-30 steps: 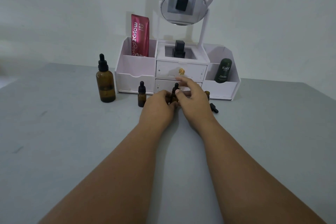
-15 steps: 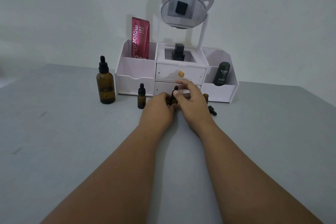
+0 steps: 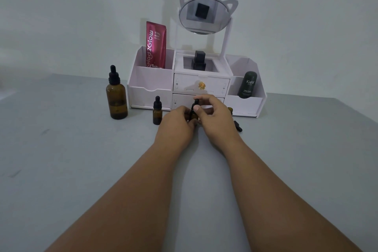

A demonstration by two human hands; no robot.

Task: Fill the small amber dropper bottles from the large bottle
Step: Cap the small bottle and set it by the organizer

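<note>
- The large amber bottle (image 3: 116, 100) is standing capped on the table (image 3: 61, 149).
- A small capped bottle (image 3: 157, 111) is standing near it.
- The left hand (image 3: 176, 122) is gripping another small bottle (image 3: 194, 116).
- The right hand (image 3: 214, 116) is pinching its dropper cap (image 3: 196, 104).
- A loose dropper (image 3: 238, 126) is lying just beside that hand.

The light is dim and flat, with a cool grey-green cast. It comes from the front right: the round white cat-eared mirror (image 3: 204, 15) throws a soft eared shadow leftward on the pale wall (image 3: 71, 16). The large amber glass dropper bottle (image 3: 116, 98) reads black-brown. A faint shadow lies on the grey tabletop (image 3: 51, 159) between the person's bare forearms (image 3: 133, 190), which loom stretched by wide-angle distortion.
</note>
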